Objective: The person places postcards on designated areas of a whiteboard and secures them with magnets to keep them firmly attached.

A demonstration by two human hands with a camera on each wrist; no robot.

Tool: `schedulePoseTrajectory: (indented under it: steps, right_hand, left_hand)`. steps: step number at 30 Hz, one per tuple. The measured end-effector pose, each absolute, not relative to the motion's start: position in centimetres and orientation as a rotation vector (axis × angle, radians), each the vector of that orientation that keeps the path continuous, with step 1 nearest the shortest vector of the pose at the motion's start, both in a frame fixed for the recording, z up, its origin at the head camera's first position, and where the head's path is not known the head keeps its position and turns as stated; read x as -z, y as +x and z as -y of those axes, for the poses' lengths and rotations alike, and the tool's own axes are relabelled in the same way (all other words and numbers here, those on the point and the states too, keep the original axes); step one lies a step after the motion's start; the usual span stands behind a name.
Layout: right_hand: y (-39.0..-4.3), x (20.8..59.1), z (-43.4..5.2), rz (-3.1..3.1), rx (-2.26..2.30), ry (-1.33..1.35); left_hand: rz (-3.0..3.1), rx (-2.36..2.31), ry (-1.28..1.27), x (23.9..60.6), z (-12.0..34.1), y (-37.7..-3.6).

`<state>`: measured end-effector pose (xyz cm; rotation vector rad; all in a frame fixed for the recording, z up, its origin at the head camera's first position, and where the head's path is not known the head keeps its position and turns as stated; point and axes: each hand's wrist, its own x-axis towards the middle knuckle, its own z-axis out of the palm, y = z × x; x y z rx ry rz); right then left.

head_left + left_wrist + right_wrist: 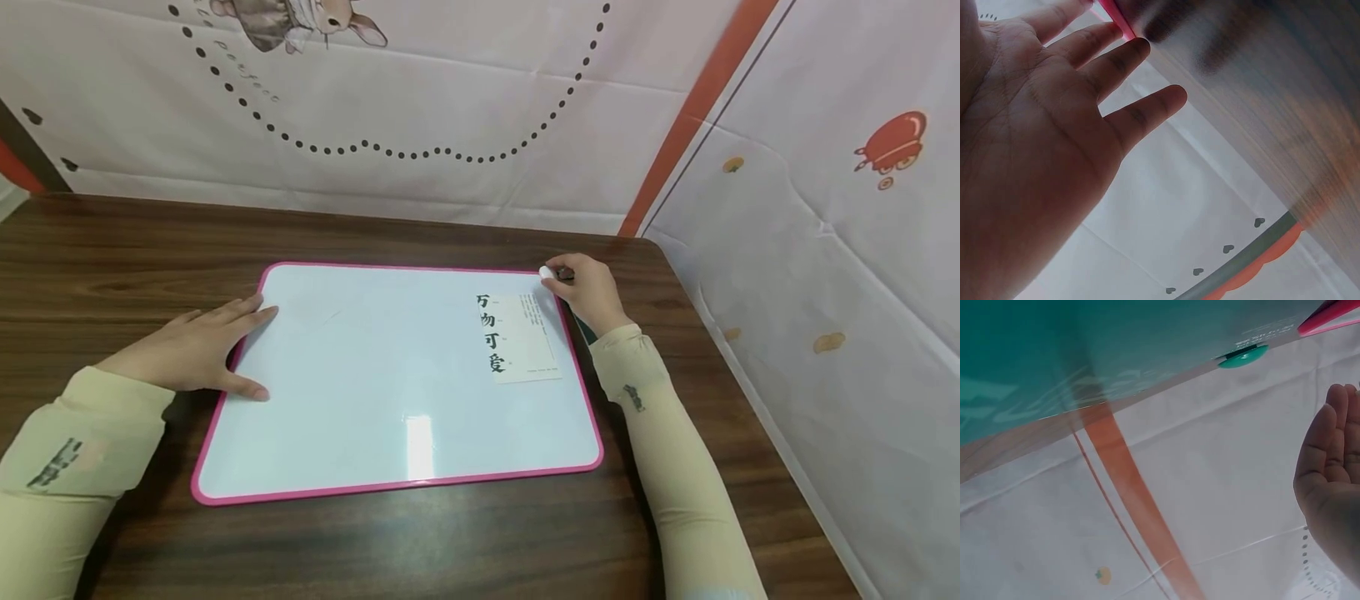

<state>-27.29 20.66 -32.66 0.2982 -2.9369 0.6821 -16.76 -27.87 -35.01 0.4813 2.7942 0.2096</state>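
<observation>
A whiteboard (pixel 360 392) with a pink frame lies flat on the brown wooden table (pixel 112 258). My left hand (pixel 225 346) rests on the board's left edge, fingers straight and spread; the left wrist view shows its open palm (pixel 1054 125) beside the pink frame (pixel 1116 19). At the board's far right corner, my right hand (pixel 558 279) pinches a small white round piece (pixel 546 272). A pale card (pixel 525 337) with black brush characters lies on the board just below that hand. The right wrist view shows curled fingers (pixel 1332 456) and a green round piece (pixel 1244 356) on a teal surface.
A printed white cloth (pixel 450 100) covers the wall behind the table, and another (pixel 825 292) hangs close on the right, with an orange stripe (pixel 675 125) at the corner. A dark green thing (pixel 581 325) lies under my right wrist. Bare wood shows around the board.
</observation>
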Motion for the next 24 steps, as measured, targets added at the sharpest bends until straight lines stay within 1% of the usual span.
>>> schedulePoseTrajectory:
  steps: [11, 24]
  right_hand:
    - [-27.1, 32.6, -19.3, 2.963, -0.698, 0.313]
    - [-26.5, 33.0, -18.4, 2.983, -0.684, 0.306]
  left_hand:
    - [-2.807, -0.196, 0.482, 34.5, 27.7, -16.6]
    - [-2.811, -0.203, 0.491, 34.8, 27.7, -16.7]
